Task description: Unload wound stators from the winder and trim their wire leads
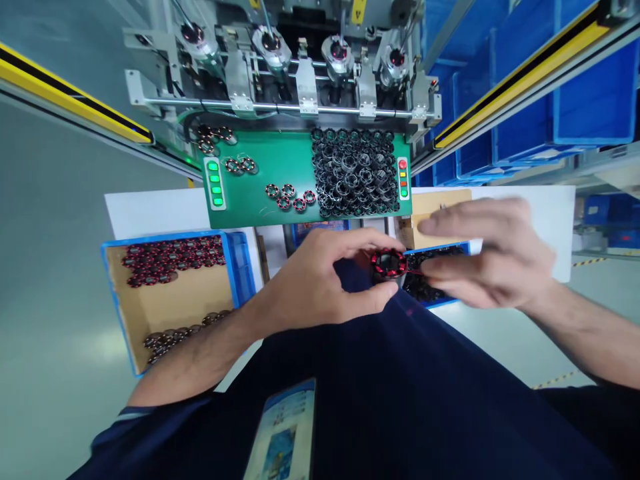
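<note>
Head view: the left hand (320,283) is closed around a wound ring (389,273), thumb on the near side and fingers on the far, so the ring sits between the two hands, in front of the dark clothing (395,373). A thin red wire (413,271) runs from it toward the right hand (510,260), which stands apart from the ring; that hand is blurred, so I cannot tell whether its fingertips pinch the wire. To do this well, I would keep the left grip firm on the outer wall, clear of the windings, and guide the wire with light, even tension; a sharp tug could loosen a coil. Beyond the hands, smaller groups of rings (299,208) sit on the green counter (280,147). As for writing, the card (283,433) below the left hand bears print too small to read; the yellow label (359,11) beyond both hands is illegible, and no brand can be read.
</note>
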Demonstrator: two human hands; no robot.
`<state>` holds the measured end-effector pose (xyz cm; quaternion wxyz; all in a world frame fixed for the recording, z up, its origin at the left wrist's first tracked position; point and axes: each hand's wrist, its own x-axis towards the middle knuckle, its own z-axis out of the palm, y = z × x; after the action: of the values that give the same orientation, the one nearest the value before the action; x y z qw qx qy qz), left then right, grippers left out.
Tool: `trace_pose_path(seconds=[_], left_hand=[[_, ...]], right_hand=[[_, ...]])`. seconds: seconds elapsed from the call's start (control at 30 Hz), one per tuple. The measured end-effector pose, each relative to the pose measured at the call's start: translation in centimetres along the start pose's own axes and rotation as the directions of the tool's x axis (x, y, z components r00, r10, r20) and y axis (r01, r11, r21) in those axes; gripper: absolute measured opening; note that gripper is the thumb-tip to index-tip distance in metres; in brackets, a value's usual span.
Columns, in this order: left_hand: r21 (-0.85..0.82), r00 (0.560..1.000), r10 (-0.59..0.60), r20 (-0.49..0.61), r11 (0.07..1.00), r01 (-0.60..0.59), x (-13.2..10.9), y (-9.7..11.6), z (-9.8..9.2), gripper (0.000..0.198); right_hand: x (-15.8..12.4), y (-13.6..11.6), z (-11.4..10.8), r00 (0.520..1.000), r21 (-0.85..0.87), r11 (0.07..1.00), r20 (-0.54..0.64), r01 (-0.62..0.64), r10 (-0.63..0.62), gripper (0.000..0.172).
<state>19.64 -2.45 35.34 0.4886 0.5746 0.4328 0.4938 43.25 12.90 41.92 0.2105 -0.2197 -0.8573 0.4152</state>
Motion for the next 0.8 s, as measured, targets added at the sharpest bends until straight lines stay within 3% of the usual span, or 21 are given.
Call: trace_pose_path(seconds=[0.07,0.13,0.23,0.3,0.37,0.4,0.47,0.5,0.57,0.63,0.67,0.73,0.8], left_hand=[[0.174,0.98,0.15,-0.133,0.977,-0.125,0.0,0.4,-0.1,0.036],[0.343,0.926,0.328,-0.186,0.905,-0.252,0.0,0.3,0.1,0.033],[0.534,0.825,0.546,-0.143,0.745,-0.4,0.2,-0.2,0.2,0.03],[0.649,0.762,0.646,-0.042,0.598,-0.471,0.3,-0.5,0.1,0.033],[0.714,0.738,0.673,0.043,0.496,-0.494,0.5,-0.5,0.0,0.035],[0.722,0.758,0.652,0.035,0.507,-0.47,0.7,-0.4,0.0,0.035],[0.637,0.847,0.53,-0.045,0.668,-0.385,1.0,-0.2,0.1,0.034],[0.551,0.901,0.427,-0.081,0.772,-0.317,1.1,-0.1,0.2,0.034],[0.4,0.962,0.252,-0.11,0.897,-0.189,1.2,0.0,0.4,0.036],[0.392,0.962,0.247,-0.119,0.902,-0.183,1.1,-0.1,0.7,0.034],[0.44,0.944,0.301,-0.133,0.872,-0.216,1.0,-0.3,0.8,0.032],[0.561,0.886,0.444,-0.138,0.772,-0.3,0.8,-0.6,0.9,0.025],[0.667,0.825,0.553,-0.119,0.66,-0.346,0.7,-0.6,1.0,0.024]], right_hand=[[0.2,-0.1,-0.7,0.981,0.168,0.978,0.168,-0.123,0.094,0.033],[0.3,-0.1,-0.6,0.893,0.35,0.853,0.373,-0.387,0.253,0.034],[0.1,0.2,0.4,0.705,0.45,0.591,0.637,-0.67,0.314,0.046],[0.0,0.3,0.9,0.663,0.443,0.541,0.677,-0.715,0.321,0.051],[0.1,0.0,1.1,0.748,0.408,0.672,0.568,-0.617,0.342,0.053],[0.2,-0.3,0.9,0.81,0.35,0.778,0.488,-0.522,0.325,0.053],[0.5,-1.1,0.2,0.896,0.182,0.925,0.366,-0.335,0.252,0.053],[0.6,-1.4,-0.3,0.915,0.088,0.962,0.34,-0.259,0.215,0.054],[0.8,-1.8,-1.5,0.935,-0.065,0.989,0.324,-0.134,0.148,0.048],[0.8,-1.6,-2.7,0.941,-0.096,0.991,0.316,-0.096,0.122,0.035],[0.7,-1.2,-3.1,0.931,-0.035,0.987,0.328,-0.156,0.159,0.034],[0.6,-0.3,-3.3,0.84,0.191,0.882,0.443,-0.43,0.314,0.046],[0.4,0.6,-2.7,0.653,0.294,0.653,0.635,-0.698,0.413,0.053]])
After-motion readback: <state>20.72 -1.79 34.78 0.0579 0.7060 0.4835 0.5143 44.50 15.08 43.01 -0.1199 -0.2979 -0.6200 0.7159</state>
